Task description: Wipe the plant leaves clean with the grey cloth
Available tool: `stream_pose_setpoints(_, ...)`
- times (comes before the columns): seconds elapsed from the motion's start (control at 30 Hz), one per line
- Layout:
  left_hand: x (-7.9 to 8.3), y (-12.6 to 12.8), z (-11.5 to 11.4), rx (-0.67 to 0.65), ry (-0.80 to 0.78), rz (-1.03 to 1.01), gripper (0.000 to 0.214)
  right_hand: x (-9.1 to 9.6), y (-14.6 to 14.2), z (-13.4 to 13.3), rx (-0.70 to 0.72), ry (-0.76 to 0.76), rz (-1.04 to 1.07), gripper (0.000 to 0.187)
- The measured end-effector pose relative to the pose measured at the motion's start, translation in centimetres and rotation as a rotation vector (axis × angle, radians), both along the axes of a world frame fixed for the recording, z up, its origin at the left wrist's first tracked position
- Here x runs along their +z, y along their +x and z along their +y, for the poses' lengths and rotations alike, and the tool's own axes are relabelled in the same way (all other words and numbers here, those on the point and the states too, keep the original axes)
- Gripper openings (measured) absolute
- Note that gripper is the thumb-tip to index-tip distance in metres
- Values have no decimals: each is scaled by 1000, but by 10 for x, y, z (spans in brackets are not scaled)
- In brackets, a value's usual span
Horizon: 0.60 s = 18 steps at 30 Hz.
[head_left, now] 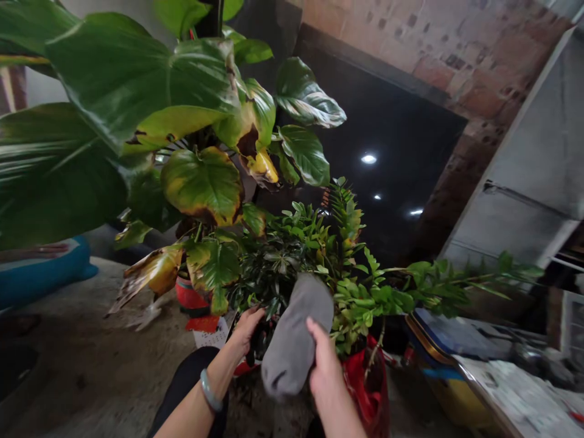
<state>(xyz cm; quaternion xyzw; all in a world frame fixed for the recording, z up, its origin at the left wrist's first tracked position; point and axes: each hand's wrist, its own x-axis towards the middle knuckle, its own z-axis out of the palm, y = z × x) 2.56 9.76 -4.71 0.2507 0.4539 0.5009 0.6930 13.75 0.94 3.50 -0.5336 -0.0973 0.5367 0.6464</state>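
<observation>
My right hand (326,359) is closed around a rolled grey cloth (298,334), its thumb lying along the near side. The cloth is a thick, long bundle, tilted in front of the plants. To its left, my left hand (249,328) reaches to the edge of a dark-leaved bushy plant (274,261). Its visible fingers are stretched out, and some are hidden by the hand and leaves. A bracelet circles the left wrist. Close by on the right, a green leafy plant (360,295) grows above a red pot or bag (371,389).
A large-leaved plant (150,79) with yellowed, browned leaves hangs over the left side. Below it stands a red pot (194,295). A blue object (50,274) is at far left. Boxes with a light-coloured top (515,383) stand at right. A dark panel (374,140) leans on the brick wall.
</observation>
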Motion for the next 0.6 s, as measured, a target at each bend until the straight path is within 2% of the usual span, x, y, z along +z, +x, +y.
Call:
stream_pose_setpoints(0.07, -2, -1, 1, 21, -13, 11, 14, -22, -14, -25, 88, -68, 29, 30)
stream_pose_setpoints(0.13, -5, -3, 2, 26, -18, 23, 16, -26, -20, -47, 130, -69, -7, 32)
stream_pose_setpoints(0.17, -5, -3, 2, 24, -11, 25, 16, -20, -19, -52, 105, -49, -56, 34)
stream_pose_setpoints(0.23, -6, -3, 0, 26, 10, 22, 15, 2, -10, -47, -51, 2, -180, 41)
stream_pose_setpoints(0.3, -7, -3, -2, 49, 21, 17, 14, 24, 4, -26, -238, 77, -272, 44)
stream_pose_setpoints(0.33, -7, -3, -3, 68, 21, 13, 15, 31, 10, -13, -281, 122, -274, 44)
stream_pose_setpoints(0.4, -8, -4, -3, 117, 19, -1, 16, 32, 15, 8, -221, 157, -182, 36)
stream_pose_setpoints(0.47, -10, -6, -1, 180, 17, -19, 18, 16, 11, 13, -84, 75, -58, 30)
stream_pose_setpoints(0.53, -12, -11, 3, 248, 11, -36, 18, -6, 0, 1, 48, -38, 0, 31)
stream_pose_setpoints(0.6, -13, -19, 8, 309, 10, -58, 16, -20, -12, -22, 168, -90, -39, 38)
